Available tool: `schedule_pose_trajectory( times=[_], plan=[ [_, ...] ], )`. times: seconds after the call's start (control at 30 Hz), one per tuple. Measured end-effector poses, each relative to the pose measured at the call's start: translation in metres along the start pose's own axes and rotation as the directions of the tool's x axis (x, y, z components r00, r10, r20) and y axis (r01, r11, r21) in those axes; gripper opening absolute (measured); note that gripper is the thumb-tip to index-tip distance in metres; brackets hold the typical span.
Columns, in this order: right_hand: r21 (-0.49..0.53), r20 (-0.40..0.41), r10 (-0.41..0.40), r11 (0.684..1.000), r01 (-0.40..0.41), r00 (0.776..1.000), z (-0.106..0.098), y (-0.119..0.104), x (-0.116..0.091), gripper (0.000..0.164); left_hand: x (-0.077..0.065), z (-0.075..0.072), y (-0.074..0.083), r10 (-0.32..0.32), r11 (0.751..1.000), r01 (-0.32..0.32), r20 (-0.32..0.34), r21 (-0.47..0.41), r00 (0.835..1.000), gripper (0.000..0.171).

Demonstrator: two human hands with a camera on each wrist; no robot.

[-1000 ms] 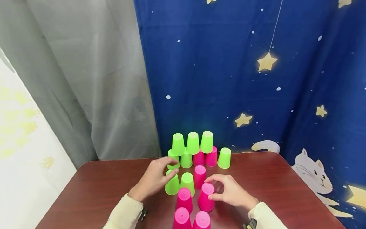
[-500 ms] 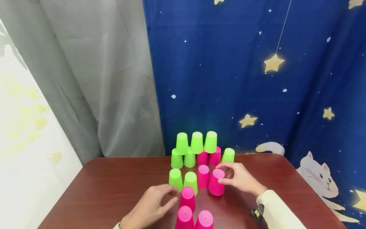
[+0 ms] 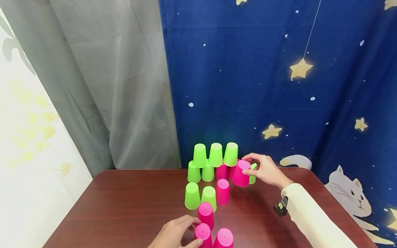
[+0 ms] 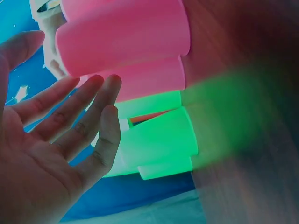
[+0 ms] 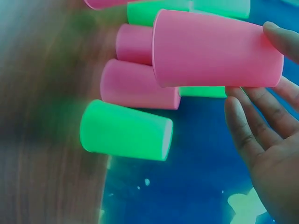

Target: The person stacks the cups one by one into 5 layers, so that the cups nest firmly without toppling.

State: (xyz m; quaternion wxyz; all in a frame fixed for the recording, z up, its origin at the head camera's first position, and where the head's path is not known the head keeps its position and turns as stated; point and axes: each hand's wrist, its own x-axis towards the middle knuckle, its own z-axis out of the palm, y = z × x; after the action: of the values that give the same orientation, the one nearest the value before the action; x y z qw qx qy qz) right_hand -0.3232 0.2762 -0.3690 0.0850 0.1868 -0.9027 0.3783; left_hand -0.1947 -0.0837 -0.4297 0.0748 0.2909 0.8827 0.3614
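My right hand (image 3: 267, 170) pinches an upside-down pink cup (image 3: 242, 174) near its base, with the thumb on one side and fingers on the other. The cup hangs in front of the right end of the back row, overlapping a green cup (image 5: 126, 130) in the head view. In the right wrist view the held pink cup (image 5: 215, 49) is raised off the table. My left hand (image 3: 176, 231) is beside a front pink cup (image 3: 203, 234), thumb and fingers spread around its left side. In the left wrist view its fingers (image 4: 79, 126) are loosely extended, fingertips right at the pink cup (image 4: 124, 39).
A back row of green and pink cups bears several green cups (image 3: 215, 155) on top. In front of it stand two green cups (image 3: 192, 196) and a pink cup (image 3: 222, 192). More pink cups (image 3: 224, 238) stand near the front of the brown table (image 3: 124, 206). Curtains (image 3: 232, 69) hang behind.
My right hand has lifted the pink cup from the middle row and carried it back and right toward the back row. My left hand has come down from the green cups to the front pink cups.
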Motion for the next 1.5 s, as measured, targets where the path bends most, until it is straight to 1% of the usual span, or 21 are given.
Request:
schedule_pose_trajectory(
  times=[0.03, 0.1, 0.17, 0.27, 0.37, 0.53, 0.67, 0.8, 0.9, 1.0, 1.2, 1.37, 1.5],
  plan=[
    [-0.013, -0.007, -0.003, 1.000, 0.003, 1.000, -0.002, 0.000, 0.003, 0.044, 0.000, 0.002, 0.000, -0.008, 1.000, 0.008, 0.002, -0.011, 1.000, 0.041],
    [-0.035, -0.018, -0.010, 0.999, 0.009, 1.000, -0.006, 0.001, 0.009, 0.044, 0.000, 0.004, -0.002, -0.002, 1.000, 0.002, -0.002, -0.015, 1.000, 0.045],
    [-0.055, -0.029, -0.001, 0.999, -0.001, 1.000, -0.009, 0.003, 0.014, 0.044, 0.000, 0.006, -0.003, -0.008, 1.000, 0.008, -0.006, -0.021, 1.000, 0.048],
    [-0.064, -0.043, 0.031, 0.997, -0.034, 0.999, -0.014, 0.008, 0.020, 0.044, 0.000, 0.008, -0.003, -0.012, 1.000, 0.012, -0.004, -0.020, 1.000, 0.050],
    [-0.067, -0.067, 0.078, 0.994, -0.083, 0.995, -0.018, 0.016, 0.025, 0.043, 0.001, 0.009, -0.003, -0.045, 0.998, 0.045, 0.012, -0.053, 0.999, 0.050],
    [-0.078, -0.112, 0.132, 0.987, -0.141, 0.985, -0.024, 0.027, 0.032, 0.045, 0.001, 0.011, -0.002, -0.073, 0.993, 0.076, 0.032, -0.087, 0.997, 0.051],
    [-0.081, -0.140, 0.169, 0.980, -0.181, 0.976, -0.025, 0.031, 0.037, 0.047, 0.001, 0.012, -0.003, -0.037, 0.996, 0.039, 0.020, -0.077, 0.999, 0.050],
    [-0.072, -0.159, 0.210, 0.972, -0.223, 0.965, -0.025, 0.033, 0.040, 0.048, 0.001, 0.012, -0.003, -0.018, 0.997, 0.019, 0.009, -0.076, 1.000, 0.051],
    [-0.069, -0.171, 0.219, 0.970, -0.234, 0.960, -0.023, 0.033, 0.043, 0.048, 0.001, 0.012, -0.003, -0.018, 0.997, 0.018, 0.003, -0.069, 1.000, 0.051],
    [-0.071, -0.180, 0.214, 0.971, -0.229, 0.960, -0.021, 0.033, 0.046, 0.048, 0.002, 0.013, -0.002, -0.001, 0.999, 0.001, -0.009, -0.037, 1.000, 0.050],
    [-0.072, -0.168, 0.216, 0.970, -0.230, 0.962, -0.018, 0.032, 0.049, 0.048, 0.002, 0.014, -0.003, 0.006, 1.000, -0.006, -0.019, -0.016, 1.000, 0.050],
    [-0.072, -0.163, 0.214, 0.971, -0.228, 0.963, -0.017, 0.031, 0.051, 0.048, 0.002, 0.015, -0.004, -0.020, 0.998, 0.019, -0.013, -0.065, 1.000, 0.051],
    [-0.072, -0.154, 0.215, 0.971, -0.228, 0.964, -0.016, 0.028, 0.051, 0.050, 0.002, 0.015, -0.005, -0.016, 0.996, 0.015, -0.022, -0.082, 1.000, 0.051]
  ],
)
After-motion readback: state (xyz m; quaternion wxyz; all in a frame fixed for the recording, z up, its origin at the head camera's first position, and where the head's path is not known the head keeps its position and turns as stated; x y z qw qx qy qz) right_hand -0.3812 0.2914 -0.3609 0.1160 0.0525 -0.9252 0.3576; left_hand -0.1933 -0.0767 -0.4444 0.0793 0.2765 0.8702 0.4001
